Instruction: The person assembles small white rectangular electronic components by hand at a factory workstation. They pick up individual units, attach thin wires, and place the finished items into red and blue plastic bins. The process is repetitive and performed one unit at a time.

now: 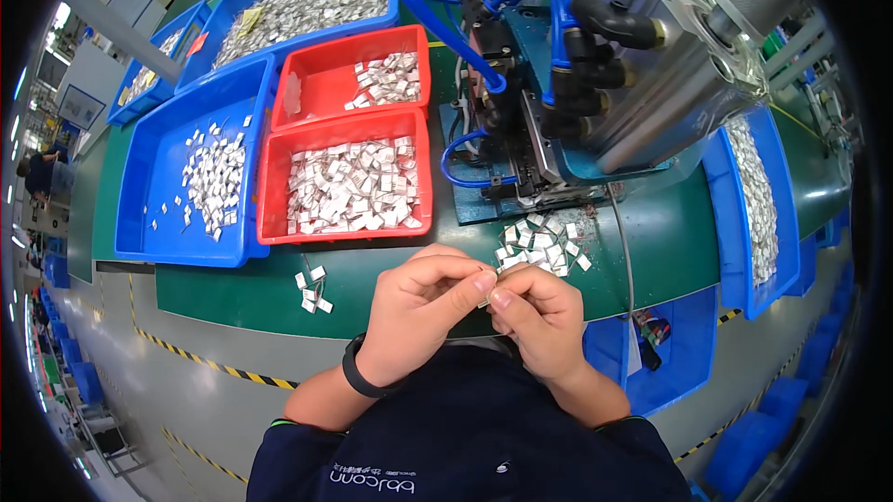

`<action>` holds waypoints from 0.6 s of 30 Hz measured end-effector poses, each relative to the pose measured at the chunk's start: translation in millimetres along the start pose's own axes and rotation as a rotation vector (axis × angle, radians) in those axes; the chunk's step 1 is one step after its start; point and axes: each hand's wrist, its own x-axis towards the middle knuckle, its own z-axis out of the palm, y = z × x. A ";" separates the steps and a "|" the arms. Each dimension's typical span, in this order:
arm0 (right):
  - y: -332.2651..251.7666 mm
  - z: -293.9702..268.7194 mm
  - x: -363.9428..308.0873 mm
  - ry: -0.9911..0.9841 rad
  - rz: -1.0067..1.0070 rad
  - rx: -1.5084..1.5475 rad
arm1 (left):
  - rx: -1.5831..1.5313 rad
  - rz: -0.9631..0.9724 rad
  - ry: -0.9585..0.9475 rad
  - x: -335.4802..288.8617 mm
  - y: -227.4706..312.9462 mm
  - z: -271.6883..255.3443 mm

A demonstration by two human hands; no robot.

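My left hand (423,300) and my right hand (537,318) meet fingertip to fingertip over the front edge of the green table (446,316). Both are closed in a pinch, thumbs against forefingers. Whatever they hold is small and almost wholly covered by the fingers; only a pale sliver shows between them. Just beyond the right hand lies a loose pile of small white rectangular parts (539,243). To the left of my left hand, several more white parts with thin leads (314,292) lie on the table.
Two red bins (268,214) of white parts stand beyond my left hand, with a blue bin (139,223) beside them. A machine with blue air hoses (530,167) rises ahead. Another blue bin (791,241) sits at right; an open blue bin (684,381) hangs below the table edge.
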 end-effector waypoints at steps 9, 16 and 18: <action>-6.1 -6.7 -0.6 0.079 -0.151 -0.228 | 0.082 0.071 0.029 6.8 -3.4 15.0; -4.5 -12.7 -0.5 0.111 -0.178 -0.217 | 0.054 0.000 -0.025 11.7 -4.5 15.8; -6.1 -15.4 0.9 0.107 -0.240 -0.299 | 0.019 -0.034 -0.028 13.4 -5.5 17.0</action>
